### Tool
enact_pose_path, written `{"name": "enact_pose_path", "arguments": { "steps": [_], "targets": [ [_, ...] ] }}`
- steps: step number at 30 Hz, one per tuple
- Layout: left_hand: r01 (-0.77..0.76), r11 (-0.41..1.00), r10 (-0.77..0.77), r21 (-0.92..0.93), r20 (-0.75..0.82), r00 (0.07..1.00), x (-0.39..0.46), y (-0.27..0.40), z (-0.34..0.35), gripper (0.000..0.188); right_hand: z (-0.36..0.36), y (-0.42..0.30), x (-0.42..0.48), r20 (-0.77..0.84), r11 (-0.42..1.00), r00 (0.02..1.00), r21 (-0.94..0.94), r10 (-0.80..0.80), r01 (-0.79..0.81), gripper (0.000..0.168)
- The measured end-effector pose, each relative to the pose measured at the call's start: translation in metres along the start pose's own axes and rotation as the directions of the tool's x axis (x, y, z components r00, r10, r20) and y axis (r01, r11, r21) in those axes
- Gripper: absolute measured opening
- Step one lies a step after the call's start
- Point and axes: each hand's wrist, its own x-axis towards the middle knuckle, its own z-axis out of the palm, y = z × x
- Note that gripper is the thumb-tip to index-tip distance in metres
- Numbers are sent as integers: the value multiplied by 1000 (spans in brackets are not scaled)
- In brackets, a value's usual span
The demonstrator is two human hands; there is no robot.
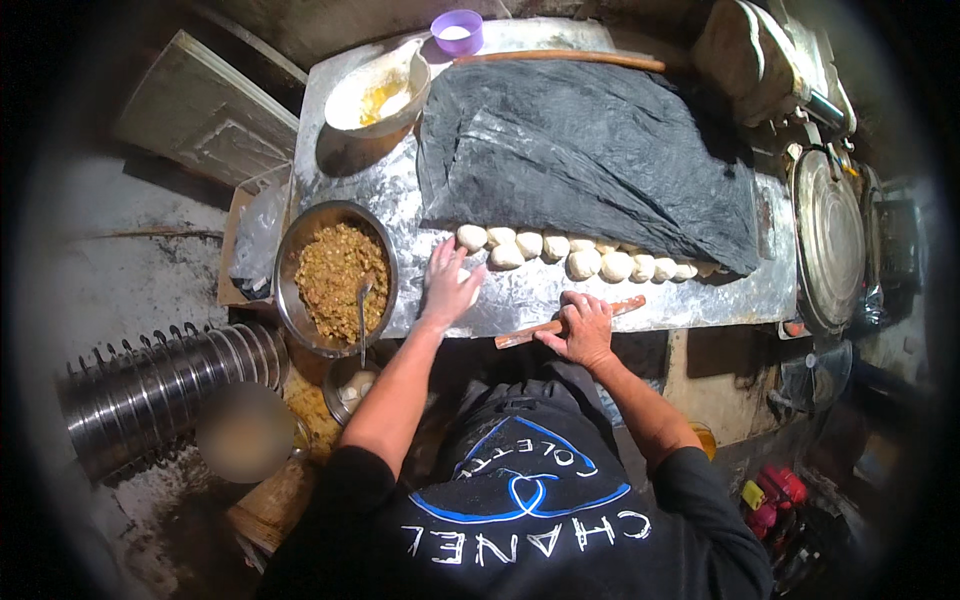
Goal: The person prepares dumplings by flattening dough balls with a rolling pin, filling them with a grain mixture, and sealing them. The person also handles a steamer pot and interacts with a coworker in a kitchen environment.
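My right hand (585, 326) is wrapped around a short wooden rolling pin (626, 306) at the table's near edge. The pin lies aslant, its left end lower. My left hand (450, 285) is over the floured tabletop with its fingers around a pale piece of dough (465, 277), mostly hidden by the hand. Just beyond the fingertips begins a row of round dough balls (507, 256). A dark cloth (570, 142) covers the far side of that row, so some balls are partly hidden. To the left of my left hand stands a steel bowl (391, 262) of chunky filling (334, 274), a spoon (364, 315) in it.
A pale bowl (337, 112) with yellow residue and a purple tub (469, 41) stand at the back. A longer wooden stick (555, 57) lies along the cloth's far edge. Stacked steel steamers (172, 375) are at left, a round metal lid (829, 240) at right.
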Motion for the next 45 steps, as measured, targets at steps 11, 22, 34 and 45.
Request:
{"name": "enact_pose_path", "arguments": {
  "steps": [11, 22, 34, 45],
  "targets": [
    [230, 539, -309, -810, 64, 949, -37, 23, 10, 36, -13, 3, -5, 76, 999, 997, 50, -7, 3, 44],
    [-160, 984, 176, -85, 247, 953, 2, 89, 26, 24, 11, 1, 50, 206, 996, 978, -94, 29, -10, 47],
    [-57, 951, 125, -305, 209, 970, -6, 72, 23, 25, 7, -10, 41, 79, 992, 997, -128, -8, 19, 50],
    [-16, 952, 92, -306, 236, 968, -9, 78, 15, 27, 4, -22, 40, 34, 989, 995, -116, 96, -91, 47]
  ]
}}
